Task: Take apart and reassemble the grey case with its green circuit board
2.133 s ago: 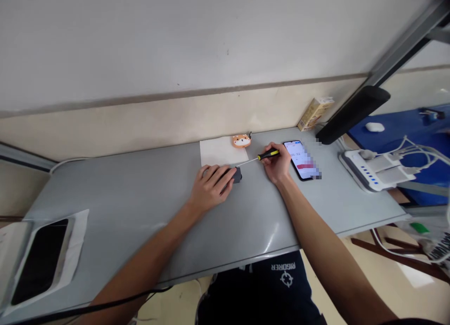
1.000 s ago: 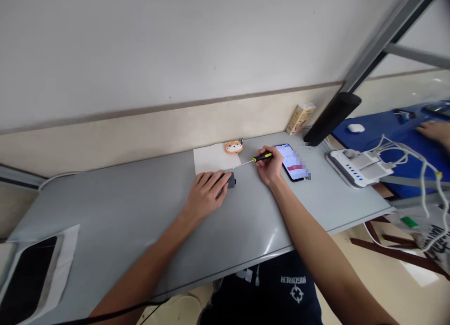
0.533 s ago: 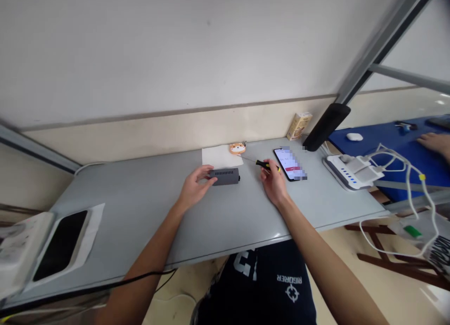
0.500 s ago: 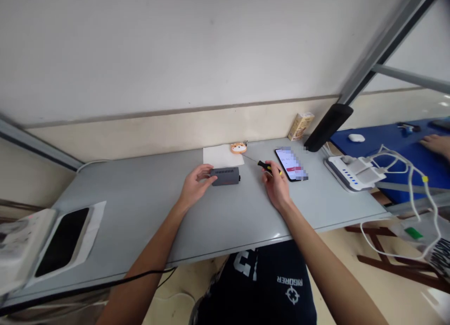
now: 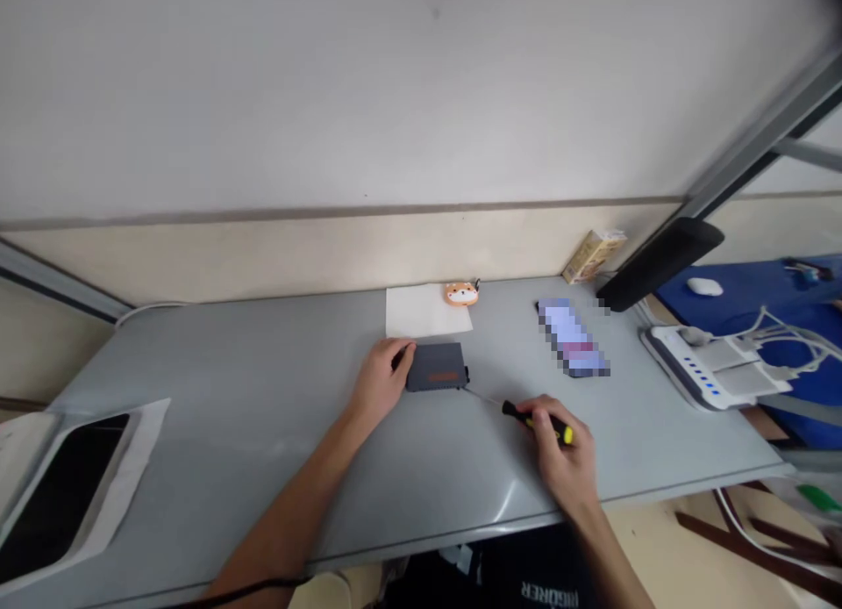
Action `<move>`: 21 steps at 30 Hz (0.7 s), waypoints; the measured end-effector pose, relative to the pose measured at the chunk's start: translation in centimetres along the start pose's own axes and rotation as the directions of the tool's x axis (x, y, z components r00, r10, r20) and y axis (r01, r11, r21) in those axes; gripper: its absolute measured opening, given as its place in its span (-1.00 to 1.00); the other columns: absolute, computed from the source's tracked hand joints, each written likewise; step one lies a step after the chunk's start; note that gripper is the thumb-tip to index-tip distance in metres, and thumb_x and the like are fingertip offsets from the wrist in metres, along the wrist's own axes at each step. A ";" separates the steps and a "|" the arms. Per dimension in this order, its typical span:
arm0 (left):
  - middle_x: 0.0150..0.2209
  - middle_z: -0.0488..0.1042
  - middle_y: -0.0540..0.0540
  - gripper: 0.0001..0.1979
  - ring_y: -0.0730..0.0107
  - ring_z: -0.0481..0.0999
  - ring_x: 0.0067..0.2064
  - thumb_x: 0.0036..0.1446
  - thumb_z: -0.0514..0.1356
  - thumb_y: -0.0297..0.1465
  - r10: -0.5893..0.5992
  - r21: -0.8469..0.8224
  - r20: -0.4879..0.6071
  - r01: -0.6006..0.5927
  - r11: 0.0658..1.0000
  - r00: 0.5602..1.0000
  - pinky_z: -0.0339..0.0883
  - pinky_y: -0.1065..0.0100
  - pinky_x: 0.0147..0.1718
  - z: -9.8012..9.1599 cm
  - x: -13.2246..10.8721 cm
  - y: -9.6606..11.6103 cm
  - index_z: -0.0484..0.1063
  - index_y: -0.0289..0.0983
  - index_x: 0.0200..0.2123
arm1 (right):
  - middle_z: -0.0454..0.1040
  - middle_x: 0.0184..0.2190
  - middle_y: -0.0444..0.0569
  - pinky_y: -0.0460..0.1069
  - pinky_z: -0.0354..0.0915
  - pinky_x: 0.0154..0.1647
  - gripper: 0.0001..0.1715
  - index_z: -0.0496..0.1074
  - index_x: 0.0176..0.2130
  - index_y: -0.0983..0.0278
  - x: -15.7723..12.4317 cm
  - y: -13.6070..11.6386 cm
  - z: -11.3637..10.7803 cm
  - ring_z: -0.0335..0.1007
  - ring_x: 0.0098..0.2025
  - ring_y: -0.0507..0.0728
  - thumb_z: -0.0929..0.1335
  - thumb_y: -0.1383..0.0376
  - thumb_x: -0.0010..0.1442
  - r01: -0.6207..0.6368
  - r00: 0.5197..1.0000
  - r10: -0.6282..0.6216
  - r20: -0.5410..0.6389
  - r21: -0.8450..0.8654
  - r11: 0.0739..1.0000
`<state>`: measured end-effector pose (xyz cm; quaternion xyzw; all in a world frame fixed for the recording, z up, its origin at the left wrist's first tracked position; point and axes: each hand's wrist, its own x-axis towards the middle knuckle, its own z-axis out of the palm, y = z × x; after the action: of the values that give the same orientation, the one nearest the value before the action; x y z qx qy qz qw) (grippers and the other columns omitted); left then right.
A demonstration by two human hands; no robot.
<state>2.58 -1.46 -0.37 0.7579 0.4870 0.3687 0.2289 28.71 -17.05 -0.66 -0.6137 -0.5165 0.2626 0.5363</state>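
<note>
A small dark grey box-shaped device (image 5: pixel 437 364) lies on the grey table (image 5: pixel 263 433), with reddish print on its top face and a black knob-like part on its right side. My left hand (image 5: pixel 383 376) grips its left end, thumb and fingers closed round the edge. In my right hand (image 5: pixel 564 442) is a screwdriver (image 5: pixel 536 421) with a black and yellow handle, its thin shaft pointing left. The screwdriver's tip is at the device's lower right corner; whether it touches is too small to tell.
Behind the device lie white paper (image 5: pixel 421 315) and an orange animal-faced case (image 5: pixel 461 293). To the right are a phone (image 5: pixel 571 337), a small carton (image 5: pixel 594 255), a black cylinder (image 5: pixel 661 262) and a power strip (image 5: pixel 717 368) with cables. A dark tablet-like slab (image 5: pixel 66 490) lies at left.
My left hand has turned the device so its broad face shows. My right hand has swung the screwdriver round from pointing at the back to pointing left, its tip now at the device. The view has shifted.
</note>
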 end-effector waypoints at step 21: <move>0.10 0.48 -0.12 -0.70 0.22 0.48 0.08 0.40 0.13 -0.31 0.119 0.054 0.206 -0.132 0.990 0.971 0.38 0.15 0.14 -1.8 -0.7 0.6 0.40 -0.14 0.15 | 0.58 -0.31 -0.05 0.01 0.36 -0.23 -0.77 0.55 -0.24 0.19 1.1 -2.5 1.3 0.48 -0.29 0.09 0.31 0.25 0.40 0.120 0.985 -0.114 0.127 -0.042 0.992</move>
<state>1.35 -2.41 0.96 0.8281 0.4245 0.2869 0.2276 27.03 -15.82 1.49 -0.5777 -0.5903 0.2554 0.5025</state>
